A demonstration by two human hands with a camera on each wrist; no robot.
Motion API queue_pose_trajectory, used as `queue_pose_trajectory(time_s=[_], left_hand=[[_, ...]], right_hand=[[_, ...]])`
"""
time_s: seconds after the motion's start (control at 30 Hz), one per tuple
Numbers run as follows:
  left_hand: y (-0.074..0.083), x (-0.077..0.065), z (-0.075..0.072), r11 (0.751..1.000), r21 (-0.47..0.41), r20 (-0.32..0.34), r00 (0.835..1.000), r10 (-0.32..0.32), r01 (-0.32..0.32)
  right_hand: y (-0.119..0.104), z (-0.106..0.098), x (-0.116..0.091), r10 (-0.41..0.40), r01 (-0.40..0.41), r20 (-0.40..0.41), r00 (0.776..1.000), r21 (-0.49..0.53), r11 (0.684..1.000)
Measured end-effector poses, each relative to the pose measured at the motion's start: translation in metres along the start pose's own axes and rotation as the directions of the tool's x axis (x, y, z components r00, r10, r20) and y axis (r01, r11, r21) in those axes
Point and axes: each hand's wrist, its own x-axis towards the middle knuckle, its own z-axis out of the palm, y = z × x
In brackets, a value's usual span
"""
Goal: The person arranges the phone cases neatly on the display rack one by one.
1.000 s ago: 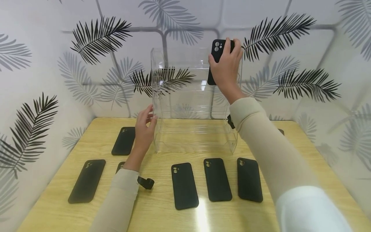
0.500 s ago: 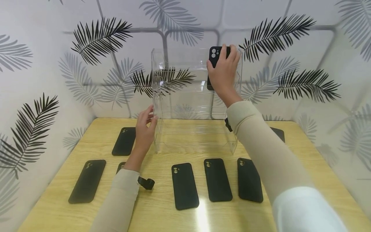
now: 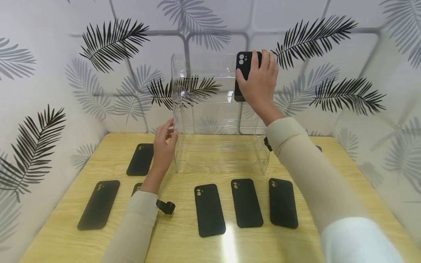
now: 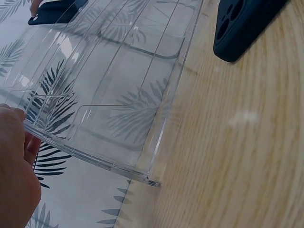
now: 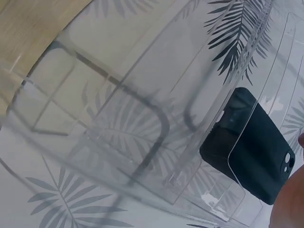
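Centre of the head view: the clear rack (image 3: 210, 148) bars the way, its left edge occupied by the left hand (image 3: 164, 146) and its right side crossed by the right forearm (image 3: 309, 168). Open room spans the upper tier left of the held phone case (image 3: 241, 84); at lower centre, narrow lanes of table (image 3: 181, 230) separate three black cases (image 3: 247, 202).

leaf-patterned walls (image 3: 115, 80) border a wooden table (image 3: 177, 233).

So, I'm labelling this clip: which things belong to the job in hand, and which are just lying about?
Job: phone case held by right hand; clear rack touched by left hand; probably the loose cases.

Likely just surroundings: wooden table, patterned wall, wrist device.
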Motion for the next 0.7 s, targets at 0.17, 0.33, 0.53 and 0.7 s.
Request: queue_pose_trajectory(time_s=[0.17,0.33,0.53,0.7], left_hand=[[-0.001,0.000,0.000,1.000,-0.003,0.002,1.000,-0.001,0.001],[-0.001,0.001,0.000,1.000,-0.011,-0.003,1.000,-0.006,0.006],[0.000,0.000,-0.001,1.000,-0.017,-0.001,1.000,-0.016,0.016],[0.000,-0.001,0.001,0.999,-0.031,-0.005,1.000,-0.031,0.031]], right_hand=[[0.010,-0.011,-0.017,-0.048,0.048,0.004,0.999,0.015,0.999],[0.027,-0.025,-0.037,-0.038,0.036,0.043,0.998,0.046,0.998],[0.061,-0.035,-0.067,-0.014,0.009,0.042,0.999,0.119,0.993],[0.094,-0.040,-0.097,0.040,-0.055,0.097,0.994,0.152,0.987]])
